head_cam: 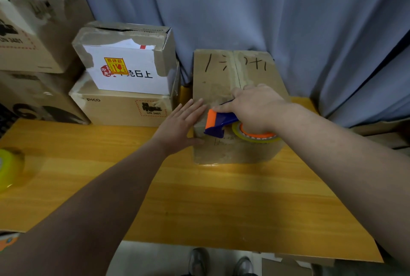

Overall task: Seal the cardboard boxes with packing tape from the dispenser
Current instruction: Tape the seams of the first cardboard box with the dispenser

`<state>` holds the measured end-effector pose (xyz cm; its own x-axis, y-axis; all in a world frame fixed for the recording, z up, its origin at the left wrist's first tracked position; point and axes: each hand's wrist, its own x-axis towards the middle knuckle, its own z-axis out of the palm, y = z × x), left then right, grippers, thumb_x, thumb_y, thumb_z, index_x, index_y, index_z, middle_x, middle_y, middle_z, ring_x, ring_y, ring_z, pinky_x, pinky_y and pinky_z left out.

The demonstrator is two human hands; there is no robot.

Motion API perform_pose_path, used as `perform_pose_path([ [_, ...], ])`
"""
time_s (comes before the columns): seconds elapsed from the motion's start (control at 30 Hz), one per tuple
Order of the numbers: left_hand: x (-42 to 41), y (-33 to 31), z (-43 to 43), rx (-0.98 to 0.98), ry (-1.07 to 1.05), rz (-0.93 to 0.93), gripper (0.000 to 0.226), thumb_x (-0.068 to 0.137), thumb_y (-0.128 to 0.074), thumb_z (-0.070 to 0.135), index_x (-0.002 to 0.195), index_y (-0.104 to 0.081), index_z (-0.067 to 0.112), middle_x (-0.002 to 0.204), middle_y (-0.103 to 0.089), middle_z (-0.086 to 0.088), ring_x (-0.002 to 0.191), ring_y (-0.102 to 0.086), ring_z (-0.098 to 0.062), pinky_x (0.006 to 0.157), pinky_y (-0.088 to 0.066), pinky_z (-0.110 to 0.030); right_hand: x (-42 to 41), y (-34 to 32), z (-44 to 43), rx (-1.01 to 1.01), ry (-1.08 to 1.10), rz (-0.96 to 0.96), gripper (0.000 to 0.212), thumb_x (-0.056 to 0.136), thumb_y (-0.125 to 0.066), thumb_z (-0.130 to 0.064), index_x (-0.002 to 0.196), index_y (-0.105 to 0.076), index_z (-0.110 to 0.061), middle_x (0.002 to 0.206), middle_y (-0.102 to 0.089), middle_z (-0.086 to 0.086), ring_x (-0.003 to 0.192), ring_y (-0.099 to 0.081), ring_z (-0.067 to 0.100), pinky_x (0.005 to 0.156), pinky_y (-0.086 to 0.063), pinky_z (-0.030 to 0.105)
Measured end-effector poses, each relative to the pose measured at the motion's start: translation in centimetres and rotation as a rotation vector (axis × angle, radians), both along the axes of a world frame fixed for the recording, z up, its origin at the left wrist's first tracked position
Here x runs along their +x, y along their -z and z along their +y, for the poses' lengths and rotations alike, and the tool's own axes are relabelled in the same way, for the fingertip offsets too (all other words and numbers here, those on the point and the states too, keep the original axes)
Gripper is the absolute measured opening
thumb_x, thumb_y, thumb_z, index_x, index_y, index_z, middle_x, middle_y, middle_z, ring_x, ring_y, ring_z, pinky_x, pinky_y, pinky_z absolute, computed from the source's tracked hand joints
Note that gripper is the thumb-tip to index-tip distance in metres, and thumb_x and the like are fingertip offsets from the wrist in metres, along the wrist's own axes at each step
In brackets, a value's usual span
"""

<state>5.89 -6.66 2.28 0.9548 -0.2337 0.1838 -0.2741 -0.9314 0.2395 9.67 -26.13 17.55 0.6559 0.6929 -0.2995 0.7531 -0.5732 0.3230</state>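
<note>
A brown cardboard box (221,71) with black handwriting on its closed top flaps stands on the yellow wooden table (199,198), against the blue curtain. My right hand (255,107) grips a blue and orange tape dispenser (219,122) at the box's near top edge. The dispenser's clear tape roll (255,137) hangs over the box's front face. My left hand (182,125) lies flat with straight fingers against the box's near left corner.
A box with a white label (124,60) sits on a PICO box (119,107) left of the task box. Larger cartons (33,38) are stacked at far left. A spare yellowish tape roll (8,169) lies at the table's left edge. My shoes (219,262) show below.
</note>
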Motion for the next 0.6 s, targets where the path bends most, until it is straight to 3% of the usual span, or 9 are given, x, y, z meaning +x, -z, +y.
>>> perform_pose_path([
  [0.17,-1.2,0.3,-0.2,-0.145,0.023,-0.128,0.065,0.089,-0.064,0.026,0.145,-0.031,0.019,0.151,-0.034,-0.002,0.141,-0.025,-0.018,0.117,-0.022,-0.039,0.0,-0.2,0.0,0.007,-0.009,-0.005,0.067,0.092,-0.051,-0.021,0.145,-0.02,-0.05,0.117,-0.047,0.005,0.106,-0.048,0.026,0.079,-0.031,0.036],
  [0.23,-1.7,0.3,-0.7,-0.187,0.012,-0.195,0.048,0.092,-0.056,0.027,0.138,-0.046,0.013,0.142,-0.047,-0.007,0.135,-0.039,-0.022,0.113,-0.031,-0.041,0.0,-0.2,0.0,0.014,-0.002,0.01,0.067,0.092,-0.052,-0.021,0.145,-0.022,-0.05,0.115,-0.047,0.004,0.104,-0.047,0.025,0.078,-0.03,0.036],
  [0.33,-2.1,-0.3,-1.2,-0.241,0.002,-0.234,0.043,0.092,-0.046,0.032,0.122,-0.062,0.007,0.128,-0.06,-0.011,0.124,-0.053,-0.025,0.107,-0.038,-0.041,0.0,-0.3,0.1,0.025,-0.005,0.014,0.068,0.09,-0.053,-0.022,0.144,-0.022,-0.05,0.115,-0.047,0.003,0.103,-0.047,0.024,0.077,-0.03,0.035],
  [0.5,-2.9,-0.3,-2.1,-0.3,-0.018,-0.303,0.025,0.086,-0.065,0.011,0.111,-0.068,0.006,0.118,-0.065,-0.014,0.115,-0.06,-0.028,0.102,-0.044,-0.047,0.0,-0.2,0.0,0.032,-0.008,0.012,0.068,0.09,-0.051,-0.022,0.145,-0.022,-0.049,0.111,-0.047,0.001,0.102,-0.047,0.024,0.075,-0.03,0.034],
  [0.6,-3.7,-0.5,-2.0,-0.352,-0.021,-0.269,0.028,0.09,-0.056,0.021,0.112,-0.067,0.008,0.122,-0.064,-0.013,0.119,-0.057,-0.028,0.105,-0.04,-0.047,0.2,-0.1,-0.1,0.029,0.001,0.012,0.069,0.09,-0.051,-0.022,0.146,-0.021,-0.049,0.108,-0.045,0.0,0.097,-0.045,0.021,0.074,-0.03,0.034],
])
